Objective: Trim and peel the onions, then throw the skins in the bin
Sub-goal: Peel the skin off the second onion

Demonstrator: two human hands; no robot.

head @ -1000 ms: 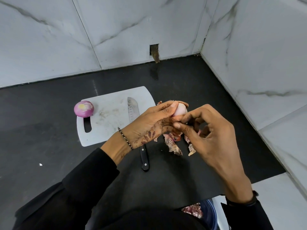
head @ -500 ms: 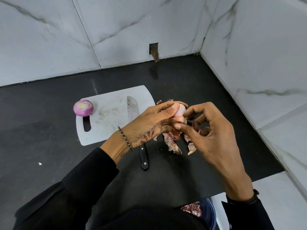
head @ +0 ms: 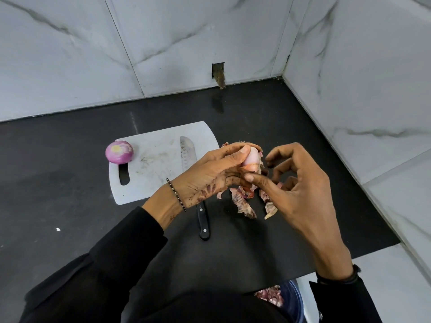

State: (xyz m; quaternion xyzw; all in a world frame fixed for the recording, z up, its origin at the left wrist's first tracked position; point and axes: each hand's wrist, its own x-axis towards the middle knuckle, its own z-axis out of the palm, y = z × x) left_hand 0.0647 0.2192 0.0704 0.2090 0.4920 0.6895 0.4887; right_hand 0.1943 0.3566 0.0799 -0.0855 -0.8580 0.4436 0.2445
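Left hand (head: pixel 210 180) grips the half-peeled onion (head: pixel 251 157) above the bench (head: pixel 70 183), just right of the cutting board (head: pixel 151 183). Right hand (head: pixel 300 194) hangs immediately right of it, thumb touching the loose skin flap (head: pixel 250 168) on the onion's near side, fingers (head: pixel 279 166) loosely curled, holding nothing, best placed to pull.

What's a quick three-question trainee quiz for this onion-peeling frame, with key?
1. True or false: the knife lies with its blade on the cutting board.
2. Which of the hands grips the half-peeled onion? A) left B) right C) neither
3. Short answer: where do the loose skins lie?
Key: 1 true. 2 A, the left hand. 3 On the black counter, right of the board.
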